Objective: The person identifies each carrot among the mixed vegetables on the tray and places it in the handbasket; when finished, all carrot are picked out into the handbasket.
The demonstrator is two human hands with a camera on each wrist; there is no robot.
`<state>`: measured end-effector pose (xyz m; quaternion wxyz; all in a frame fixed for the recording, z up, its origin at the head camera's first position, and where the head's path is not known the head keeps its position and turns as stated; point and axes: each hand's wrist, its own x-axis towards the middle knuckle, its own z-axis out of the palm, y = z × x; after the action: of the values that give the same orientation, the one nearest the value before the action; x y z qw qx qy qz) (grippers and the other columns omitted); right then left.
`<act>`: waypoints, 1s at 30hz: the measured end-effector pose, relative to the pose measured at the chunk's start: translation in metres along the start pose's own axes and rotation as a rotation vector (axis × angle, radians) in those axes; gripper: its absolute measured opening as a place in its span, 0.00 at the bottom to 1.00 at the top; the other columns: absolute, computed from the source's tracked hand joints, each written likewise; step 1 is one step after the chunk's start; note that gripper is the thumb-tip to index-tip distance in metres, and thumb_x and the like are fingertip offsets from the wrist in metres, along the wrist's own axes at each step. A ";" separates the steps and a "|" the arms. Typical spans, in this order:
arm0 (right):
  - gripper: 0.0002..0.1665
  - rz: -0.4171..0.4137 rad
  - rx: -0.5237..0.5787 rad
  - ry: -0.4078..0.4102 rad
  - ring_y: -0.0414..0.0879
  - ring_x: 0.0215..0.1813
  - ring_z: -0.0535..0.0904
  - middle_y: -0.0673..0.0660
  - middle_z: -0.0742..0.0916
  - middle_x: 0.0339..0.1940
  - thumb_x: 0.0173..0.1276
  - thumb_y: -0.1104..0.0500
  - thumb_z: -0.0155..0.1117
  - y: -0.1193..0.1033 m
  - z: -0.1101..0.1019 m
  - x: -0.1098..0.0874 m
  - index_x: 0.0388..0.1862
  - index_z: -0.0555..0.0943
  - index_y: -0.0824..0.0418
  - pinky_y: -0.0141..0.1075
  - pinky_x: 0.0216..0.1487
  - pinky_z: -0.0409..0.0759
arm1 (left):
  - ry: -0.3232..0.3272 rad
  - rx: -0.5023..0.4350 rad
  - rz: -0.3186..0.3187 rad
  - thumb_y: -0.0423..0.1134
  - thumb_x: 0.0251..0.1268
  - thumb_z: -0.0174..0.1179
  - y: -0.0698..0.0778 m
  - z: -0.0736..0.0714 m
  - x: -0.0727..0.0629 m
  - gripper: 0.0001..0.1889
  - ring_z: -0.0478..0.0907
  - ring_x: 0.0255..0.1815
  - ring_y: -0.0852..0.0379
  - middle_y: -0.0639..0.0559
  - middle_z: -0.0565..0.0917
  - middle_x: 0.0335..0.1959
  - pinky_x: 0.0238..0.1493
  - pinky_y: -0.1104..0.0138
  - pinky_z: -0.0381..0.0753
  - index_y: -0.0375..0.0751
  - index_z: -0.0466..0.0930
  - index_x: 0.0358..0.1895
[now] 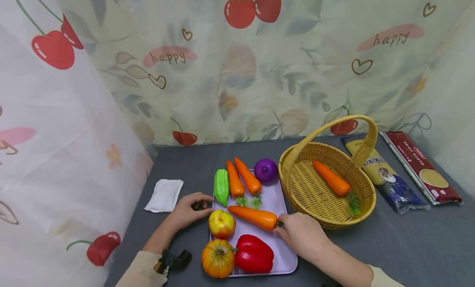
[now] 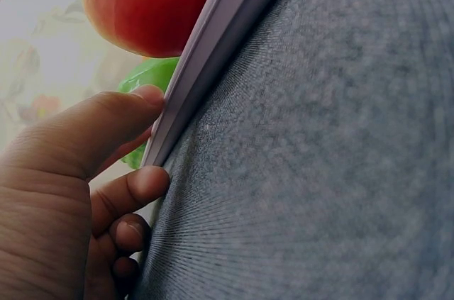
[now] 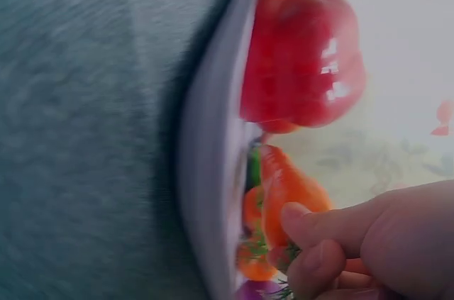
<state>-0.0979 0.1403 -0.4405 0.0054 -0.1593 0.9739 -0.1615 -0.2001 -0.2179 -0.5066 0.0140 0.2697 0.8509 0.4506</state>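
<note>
My right hand (image 1: 306, 235) pinches an orange carrot (image 1: 256, 217) by its leafy end, with the tip pointing left over the lilac tray (image 1: 280, 204). In the right wrist view, thumb and fingers close on the carrot (image 3: 291, 190). Loosely bent, my left hand (image 1: 189, 210) has its fingertips at the tray's left edge; the left wrist view shows the thumb against the rim (image 2: 195, 66). Near it are a yellow-red peach (image 1: 222, 224) and a green vegetable (image 1: 221, 186). Two more carrots (image 1: 235, 182) lie behind, beside a purple onion (image 1: 266, 170).
A red bell pepper (image 1: 254, 254) and a small pumpkin (image 1: 218, 258) occupy the tray's near end. Right of the tray, a wicker basket (image 1: 297, 196) with a tall handle holds one carrot (image 1: 332, 179). Two pasta packets (image 1: 386, 173) lie beyond it. A white packet (image 1: 164, 195) lies left.
</note>
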 end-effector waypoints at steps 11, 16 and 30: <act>0.12 -0.020 0.056 0.219 0.36 0.18 0.65 0.40 0.71 0.17 0.64 0.49 0.77 -0.007 -0.040 -0.014 0.36 0.83 0.53 0.30 0.22 0.67 | -0.003 0.010 0.018 0.41 0.64 0.74 -0.005 0.000 0.001 0.13 0.71 0.29 0.57 0.58 0.78 0.32 0.34 0.67 0.70 0.49 0.88 0.50; 0.13 -0.008 0.082 0.296 0.36 0.17 0.62 0.41 0.69 0.16 0.63 0.49 0.78 -0.006 -0.061 -0.023 0.36 0.81 0.51 0.31 0.21 0.65 | 0.004 0.015 0.014 0.41 0.64 0.74 -0.005 0.001 0.000 0.12 0.71 0.29 0.56 0.57 0.78 0.32 0.34 0.66 0.69 0.49 0.88 0.50; 0.14 -0.023 0.071 0.470 0.34 0.17 0.59 0.40 0.68 0.18 0.63 0.55 0.78 0.012 -0.107 -0.045 0.41 0.83 0.58 0.32 0.20 0.60 | -0.001 0.039 -0.011 0.41 0.65 0.73 0.000 -0.001 0.000 0.12 0.71 0.30 0.57 0.58 0.78 0.32 0.34 0.67 0.70 0.49 0.88 0.50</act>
<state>-0.0651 0.1988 -0.3446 -0.2179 -0.1283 0.9401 -0.2285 -0.2000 -0.2189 -0.5061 0.0119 0.2654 0.8610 0.4338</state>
